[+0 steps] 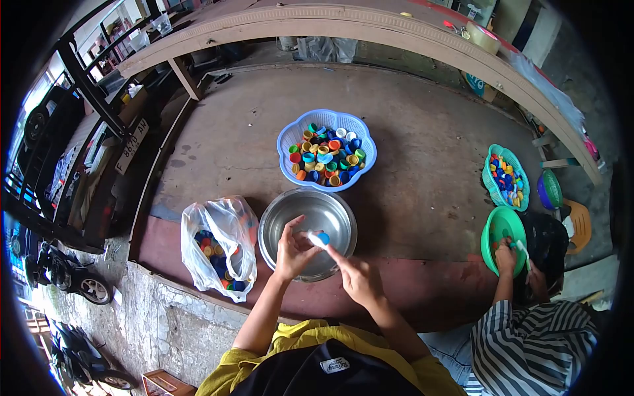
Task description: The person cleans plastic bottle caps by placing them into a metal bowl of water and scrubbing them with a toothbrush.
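A small white piece with a blue bottle cap [323,238] at its end is held over a steel bowl [266,244]. My left hand [294,252] pinches the white part from the left, thumb and fingers closed around it. From the right, my right hand [362,280] meets the blue end with its index fingertip, the other fingers curled in. What the curled fingers cover is hidden. Just behind the bowl stands a lilac plastic basket [285,138] of mixed coloured bottle caps [325,158]. Left of the bowl, a white plastic bag [198,221] contains more caps.
At the right, a co-worker's hands [506,257] work at a green basin [487,247], with a light stick-like tool in one. Behind it is a teal basket [489,178] of caps. A wooden rail [297,20] spans the table's [422,132] far side.
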